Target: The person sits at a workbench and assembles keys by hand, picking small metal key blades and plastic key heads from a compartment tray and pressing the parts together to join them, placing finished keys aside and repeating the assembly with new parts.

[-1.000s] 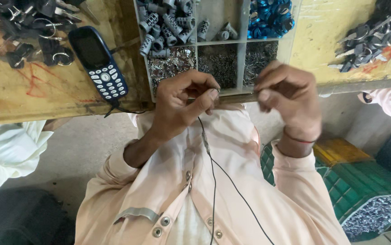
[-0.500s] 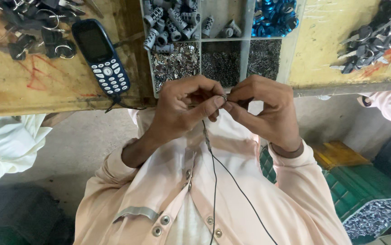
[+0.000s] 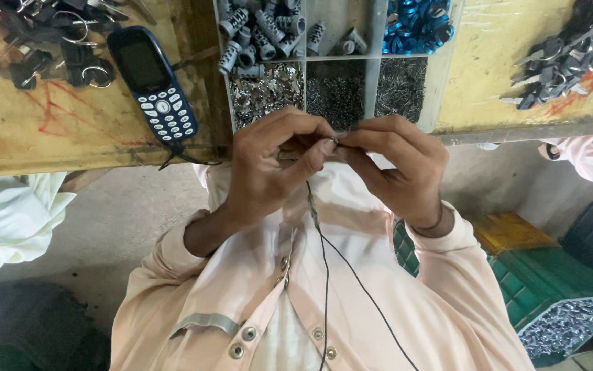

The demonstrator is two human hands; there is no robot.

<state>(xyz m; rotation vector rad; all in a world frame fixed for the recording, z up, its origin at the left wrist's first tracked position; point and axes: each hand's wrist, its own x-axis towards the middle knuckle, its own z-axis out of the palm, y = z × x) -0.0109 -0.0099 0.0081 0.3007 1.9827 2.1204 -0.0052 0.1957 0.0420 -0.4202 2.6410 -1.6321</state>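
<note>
My left hand and my right hand meet fingertip to fingertip over my chest, just below the workbench edge. Between thumbs and forefingers they pinch a small metal part, mostly hidden by the fingers. Thin black wires hang down from under my hands across my pink shirt. A divided parts tray lies right above my hands, with grey ribbed pieces, small shiny metal bits, dark pins and blue rings in its compartments.
A dark blue keypad phone lies on the wooden bench to the left, near black keys on rings. More keys are piled at right. A green crate of metal scraps stands on the floor. Other people's sleeves show at both sides.
My right hand has come in from the tray edge to meet my left hand. Both hands have closed together on the small part.
</note>
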